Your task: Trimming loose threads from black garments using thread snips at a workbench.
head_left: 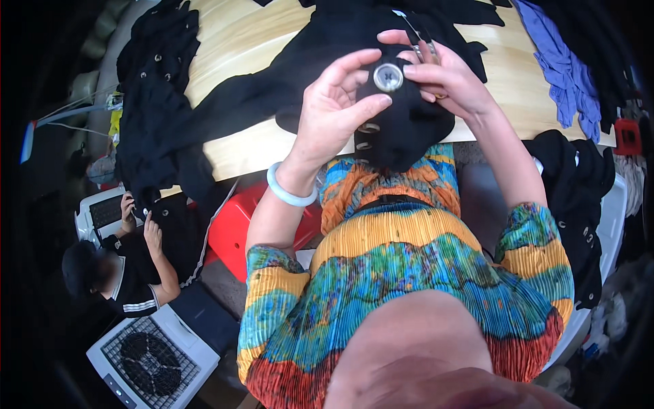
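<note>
A long pale wooden surface (238, 48) runs across the room, and black garments (160, 102) lie spread over most of it, laid flat so each can be pulled up in turn. A heap of blue cloth (565, 75) sits at its right end. Below to the left another person (122, 269) crouches near a grey fan heater (153, 351), working on dark cloth of their own.

The one I am watching wears a bright pleated dress and has bunched part of a black garment (402, 129) up off the surface, close to the chest, probably to see it well. The left hand (334, 109), a pale bangle (289, 191) on its wrist, has its fingers curled and clamped on the fold, steadying a round silver button (388, 77) that faces upward. The right hand (446, 75) closes on the cloth beside the button, while small metal scissors (419, 34) poke out behind its fingers, kept handy.
</note>
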A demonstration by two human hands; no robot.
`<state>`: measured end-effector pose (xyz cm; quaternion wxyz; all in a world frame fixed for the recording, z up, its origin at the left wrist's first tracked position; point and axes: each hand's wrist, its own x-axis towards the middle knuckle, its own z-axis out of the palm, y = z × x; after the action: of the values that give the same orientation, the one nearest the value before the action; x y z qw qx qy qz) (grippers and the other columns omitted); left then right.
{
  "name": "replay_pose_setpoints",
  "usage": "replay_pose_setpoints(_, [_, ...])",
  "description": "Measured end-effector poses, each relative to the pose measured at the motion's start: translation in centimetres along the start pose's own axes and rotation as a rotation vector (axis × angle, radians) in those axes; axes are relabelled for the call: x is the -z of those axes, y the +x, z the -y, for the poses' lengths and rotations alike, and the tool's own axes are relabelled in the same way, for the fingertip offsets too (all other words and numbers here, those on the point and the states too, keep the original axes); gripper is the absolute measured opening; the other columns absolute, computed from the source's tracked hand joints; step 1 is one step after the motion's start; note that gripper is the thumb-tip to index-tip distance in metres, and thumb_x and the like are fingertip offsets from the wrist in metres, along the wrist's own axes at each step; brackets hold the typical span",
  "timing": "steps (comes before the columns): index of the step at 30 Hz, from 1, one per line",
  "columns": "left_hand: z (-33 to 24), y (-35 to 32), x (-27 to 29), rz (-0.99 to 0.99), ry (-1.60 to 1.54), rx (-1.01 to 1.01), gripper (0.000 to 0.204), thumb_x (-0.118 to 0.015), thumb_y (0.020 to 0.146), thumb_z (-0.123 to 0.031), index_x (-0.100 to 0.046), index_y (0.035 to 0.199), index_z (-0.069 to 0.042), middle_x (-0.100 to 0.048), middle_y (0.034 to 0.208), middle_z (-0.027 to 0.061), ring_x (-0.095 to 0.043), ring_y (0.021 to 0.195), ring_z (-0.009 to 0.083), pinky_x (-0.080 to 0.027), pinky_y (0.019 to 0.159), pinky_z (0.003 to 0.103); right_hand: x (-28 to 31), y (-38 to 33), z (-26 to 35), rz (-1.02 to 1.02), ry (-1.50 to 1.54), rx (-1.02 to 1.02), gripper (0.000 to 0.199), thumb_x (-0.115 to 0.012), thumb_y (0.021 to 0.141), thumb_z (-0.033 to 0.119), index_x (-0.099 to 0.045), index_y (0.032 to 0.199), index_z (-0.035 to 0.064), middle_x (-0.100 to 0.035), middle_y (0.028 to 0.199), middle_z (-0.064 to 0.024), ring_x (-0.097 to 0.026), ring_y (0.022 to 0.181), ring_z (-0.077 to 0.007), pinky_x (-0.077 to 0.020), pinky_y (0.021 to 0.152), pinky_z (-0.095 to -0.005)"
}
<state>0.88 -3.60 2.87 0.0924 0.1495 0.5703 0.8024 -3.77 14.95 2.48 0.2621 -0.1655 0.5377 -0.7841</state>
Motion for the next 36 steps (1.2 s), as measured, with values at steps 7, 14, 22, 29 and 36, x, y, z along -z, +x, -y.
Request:
replay_pose_setpoints(7, [0.4, -0.3, 0.2, -0.022, 0.284, -0.192, 0.035, -0.06, 0.074, 0.006, -0.052, 0.108, 0.003, -0.058, 0.094, 0.0086, -0.056, 0.085, 0.0114, -0.047, 0.075, 0.021, -0.7, -0.5, 1.5, 0.017, -0.432, 0.22, 0.052, -0.057, 0.073, 0.01, -0.04, 0.122, 0.0064, -0.054, 0.078, 0.0031, -0.042, 0.058, -0.0011, -0.0301, 0.047, -0.0142])
replay_pose_setpoints(14, [1.3, -0.2, -1.2, -0.266, 0.053, -0.159, 0.025, -0.06, 0.076, 0.003, -0.056, 0.1, 0.005, -0.06, 0.091, 0.0103, -0.058, 0.082, 0.013, -0.049, 0.074, 0.023, -0.7, -0.3, 1.2, -0.03, -0.419, 0.2, 0.044, -0.058, 0.075, 0.012, -0.046, 0.118, 0.0105, -0.053, 0.077, 0.0043, -0.043, 0.059, -0.0004, -0.0321, 0.048, -0.0143])
replay_pose_setpoints(22, [2.7, 0.1, -2.1, -0.431, -0.335, -0.022, 0.024, -0.058, 0.076, 0.004, -0.054, 0.099, 0.006, -0.059, 0.09, 0.0102, -0.056, 0.084, 0.0132, -0.045, 0.079, 0.023, -0.5, 0.0, 0.0, -0.13, -0.398, 0.172, 0.043, -0.056, 0.076, 0.01, -0.046, 0.118, 0.009, -0.054, 0.08, 0.0066, -0.041, 0.057, 0.0009, -0.03, 0.047, -0.0127])
replay_pose_setpoints(29, [3.6, 0.3, -2.4, -0.498, -0.251, -0.104, 0.02, -0.06, 0.075, 0.003, -0.056, 0.095, 0.006, -0.059, 0.09, 0.009, -0.056, 0.082, 0.0116, -0.044, 0.079, 0.022, -0.4, 0.2, -0.8, -0.15, -0.355, 0.19, 0.038, -0.059, 0.077, 0.015, -0.049, 0.114, 0.01, -0.051, 0.077, 0.0054, -0.04, 0.055, 0.0003, -0.0311, 0.047, -0.013])
replay_pose_setpoints(36, [4.3, 0.5, -2.2, -0.544, -0.183, -0.106, 0.014, -0.06, 0.078, -0.001, -0.057, 0.09, 0.004, -0.059, 0.088, 0.0073, -0.055, 0.08, 0.0096, -0.044, 0.075, 0.021, -0.4, 0.3, -1.4, -0.186, -0.211, 0.145, 0.04, -0.056, 0.077, 0.01, -0.047, 0.116, 0.0076, -0.049, 0.079, 0.0059, -0.036, 0.051, 0.0015, -0.0291, 0.045, -0.0121])
